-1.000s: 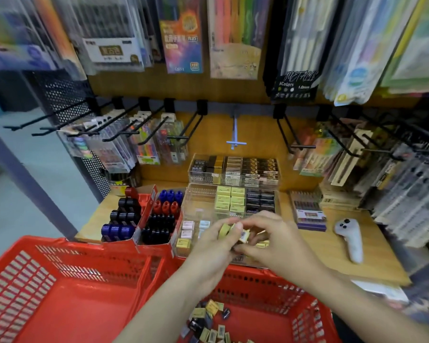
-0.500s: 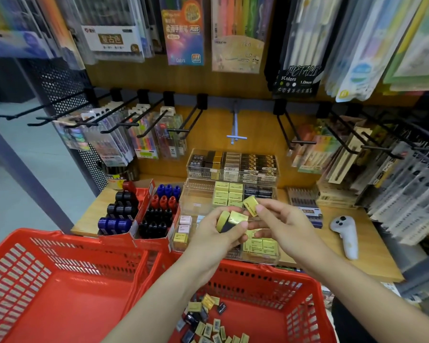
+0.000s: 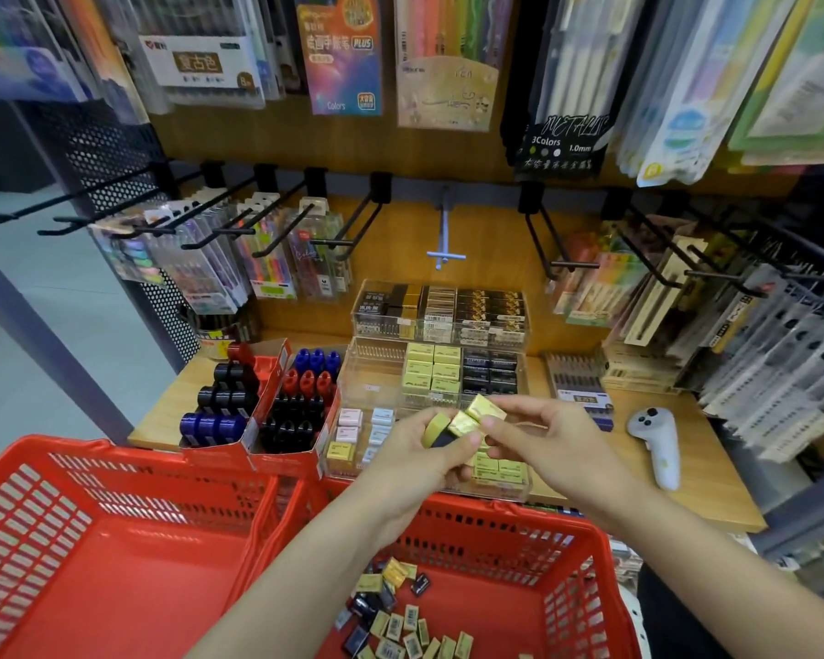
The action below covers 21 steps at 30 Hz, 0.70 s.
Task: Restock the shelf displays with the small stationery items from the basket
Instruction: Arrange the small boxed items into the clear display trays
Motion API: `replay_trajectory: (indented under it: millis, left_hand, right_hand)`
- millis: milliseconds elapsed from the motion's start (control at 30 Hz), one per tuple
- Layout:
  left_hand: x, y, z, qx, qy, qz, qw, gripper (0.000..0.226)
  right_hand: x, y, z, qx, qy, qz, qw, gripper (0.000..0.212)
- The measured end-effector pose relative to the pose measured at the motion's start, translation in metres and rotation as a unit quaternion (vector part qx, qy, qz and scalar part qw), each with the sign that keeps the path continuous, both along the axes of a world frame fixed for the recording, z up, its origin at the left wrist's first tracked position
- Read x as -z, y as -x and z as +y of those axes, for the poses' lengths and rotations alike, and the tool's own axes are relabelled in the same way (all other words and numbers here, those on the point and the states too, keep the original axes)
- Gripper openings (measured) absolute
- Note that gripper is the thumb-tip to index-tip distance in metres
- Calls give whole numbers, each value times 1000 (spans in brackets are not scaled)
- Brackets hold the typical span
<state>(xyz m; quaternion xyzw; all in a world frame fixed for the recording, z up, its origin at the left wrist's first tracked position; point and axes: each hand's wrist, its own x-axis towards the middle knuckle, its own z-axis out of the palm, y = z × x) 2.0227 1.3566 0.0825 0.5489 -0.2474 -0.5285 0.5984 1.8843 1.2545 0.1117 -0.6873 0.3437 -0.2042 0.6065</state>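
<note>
Pinched in my right hand (image 3: 550,439) is one small gold-wrapped box (image 3: 486,407), glossy and rectangular, while my left hand (image 3: 415,461) curls round a cluster of erasers (image 3: 453,426), yellow, gold and black. Both hands meet above the clear plastic tray (image 3: 377,368) on the wooden shelf (image 3: 714,463). More small boxes (image 3: 400,620) lie loose in the red slotted basket (image 3: 562,592) below.
</note>
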Motion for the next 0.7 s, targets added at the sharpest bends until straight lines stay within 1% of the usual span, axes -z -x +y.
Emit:
replay_trajectory:
  millis: [67,100,167,200,267,333,433,533,567,600,667,700]
  left_hand:
    - [2,-5,-5,-23,-14,68,997,24]
    - [5,-9,-8,-43,-27,101,994,28]
    - [12,-21,-16,-85,-46,146,984,34]
    - [17,-25,-20,-101,-53,149,982,33]
    - [31,-30,-26,-116,-77,119,983,25]
    - [44,-31,-31,-114,-96,97,984,23]
    - [56,-30,-37,-104,-100,103,984,23]
    - [58,-27,-42,-93,-99,111,984,11]
    - [57,-26,-44,-91,-95,115,985,8]
    - [56,-25,-45,-90,-90,119,985,7]
    - [54,-24,-49,-84,-84,122,985,7]
    - [54,-23,-49,-82,-84,122,986,9]
  right_hand:
    - [8,0,-14,40,2,24,999,22]
    - [13,0,-24,74,24,52,996,22]
    - [29,6,-49,125,84,143,978,21]
    - [39,11,-59,131,107,189,967,23]
    - [62,17,-70,112,150,268,945,27]
    - [83,15,-75,77,201,311,926,28]
    - [102,-1,-77,22,243,311,919,29]
    - [121,-12,-72,-26,291,300,908,32]
    - [127,-12,-71,-32,318,305,897,32]
    - [132,-12,-70,-38,358,320,876,33]
    - [140,-10,-70,-41,451,364,814,33]
    - [142,-9,-70,-39,483,376,790,33]
